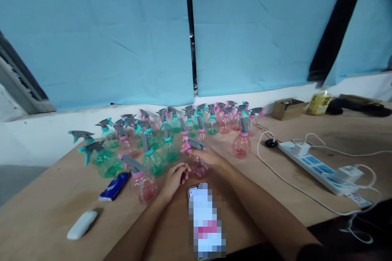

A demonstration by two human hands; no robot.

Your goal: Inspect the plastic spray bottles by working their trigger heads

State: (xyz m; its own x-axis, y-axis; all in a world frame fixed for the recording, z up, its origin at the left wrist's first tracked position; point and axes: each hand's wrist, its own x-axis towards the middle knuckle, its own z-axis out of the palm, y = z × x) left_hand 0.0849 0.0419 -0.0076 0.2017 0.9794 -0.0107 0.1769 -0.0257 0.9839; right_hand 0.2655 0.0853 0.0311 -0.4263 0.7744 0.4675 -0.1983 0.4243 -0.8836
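Note:
My right hand [208, 156] is closed around the neck of a clear pink spray bottle [199, 169], just below its grey and pink trigger head. The bottle stands roughly upright, partly covered by that hand. To its left, my left hand [175, 178] has its fingers curled inward; whatever they may hold is hidden. A pink spray bottle [144, 187] sits left of my left wrist, and a green one [153, 163] is just behind it. Below my hands lies a phone [206, 220] with a blurred lit screen.
Several green and pink spray bottles [212, 124] crowd the back of the wooden table [49, 195]. At left are a blue packet [114, 185] and a white case [82, 225]. A power strip [317, 168] with cables, a cardboard box [288, 109] and a yellow-labelled bottle [319, 102] occupy the right.

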